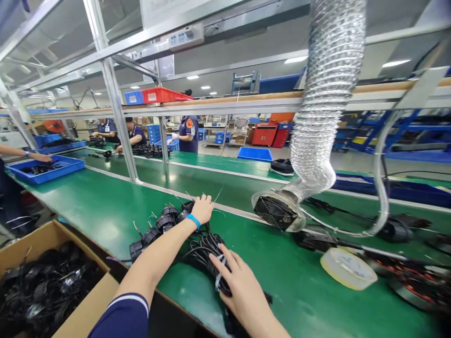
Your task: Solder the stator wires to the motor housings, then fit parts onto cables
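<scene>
- Cardboard box (88,305) of black parts, lower left, beside the green table (289,300).
- Right hand (243,286): fingers spread over the tied black cable (203,249) on the table; I cannot tell whether it grips.
- Left hand (203,210): above a blue wristband (193,221), beyond the cable, fingers curled down; its grip is hidden.
- Black round parts (167,220) in a row, left of the cable.
- Tape roll (348,268) at right; fan (275,211) under a silver duct (313,136).
- Co-worker's hand (40,157) over a blue tray (73,166).
</scene>
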`<state>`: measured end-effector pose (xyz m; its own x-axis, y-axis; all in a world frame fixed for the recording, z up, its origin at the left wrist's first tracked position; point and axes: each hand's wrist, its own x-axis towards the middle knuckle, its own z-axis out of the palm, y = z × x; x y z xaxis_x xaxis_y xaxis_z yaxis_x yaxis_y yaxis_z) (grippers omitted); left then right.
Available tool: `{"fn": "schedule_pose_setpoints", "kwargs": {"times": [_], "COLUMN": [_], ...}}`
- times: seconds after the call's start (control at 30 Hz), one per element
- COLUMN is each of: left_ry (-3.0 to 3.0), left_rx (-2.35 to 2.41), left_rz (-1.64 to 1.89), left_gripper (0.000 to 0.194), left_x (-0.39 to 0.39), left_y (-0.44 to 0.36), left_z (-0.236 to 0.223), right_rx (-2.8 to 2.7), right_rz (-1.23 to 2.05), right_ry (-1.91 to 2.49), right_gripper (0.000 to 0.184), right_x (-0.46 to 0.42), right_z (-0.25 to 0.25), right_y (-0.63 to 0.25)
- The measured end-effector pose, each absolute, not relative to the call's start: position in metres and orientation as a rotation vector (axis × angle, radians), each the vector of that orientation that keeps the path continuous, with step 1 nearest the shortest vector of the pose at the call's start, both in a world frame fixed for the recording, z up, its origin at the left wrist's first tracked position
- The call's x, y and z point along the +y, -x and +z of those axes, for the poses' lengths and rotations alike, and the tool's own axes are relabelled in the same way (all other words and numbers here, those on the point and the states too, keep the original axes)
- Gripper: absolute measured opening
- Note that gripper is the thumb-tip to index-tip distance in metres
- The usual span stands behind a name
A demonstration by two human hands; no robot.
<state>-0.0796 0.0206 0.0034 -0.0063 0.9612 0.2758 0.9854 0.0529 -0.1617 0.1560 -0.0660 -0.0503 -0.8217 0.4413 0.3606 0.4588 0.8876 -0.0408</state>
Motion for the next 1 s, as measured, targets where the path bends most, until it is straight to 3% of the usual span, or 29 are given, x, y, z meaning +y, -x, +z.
{"fn": "schedule_pose_setpoints", "kwargs": {"times": [0.3,0.43,0.57,0.73,0.93,1.0], "left_ry": [1.770,1.824,1.863,1.934,2.308,2.445], "left_rx": [-2.471,-2.495,-2.517,-2.591,-2.511,-2.458], "left_rz": [0.072,0.112,0.060,-0.161,-0.652,-0.809], "left_gripper": [0.054,0.068,0.071,0.080,0.056,0.057], "left_x": [0.018,0.001,-0.020,-0.038,-0.037,-0.035], "left_y": [0.160,0.172,0.163,0.135,0.122,0.129], "left_z": [0.025,0.034,0.037,0.028,0.016,0.013], "right_rx": [-2.682,-2.662,-2.656,-2.604,-2.668,-2.734], "right_rz": [-0.205,-0.223,-0.227,-0.187,-0.130,-0.092], "right_ry": [0.583,0.457,0.389,0.322,0.434,0.520], "right_gripper": [0.069,0.060,0.057,0.059,0.054,0.052], "right_x": [0.006,0.021,0.036,0.067,0.072,0.058], "right_z": [-0.020,-0.026,-0.030,-0.045,-0.039,-0.025], "right_y": [-0.125,-0.139,-0.165,-0.209,-0.251,-0.256]}}
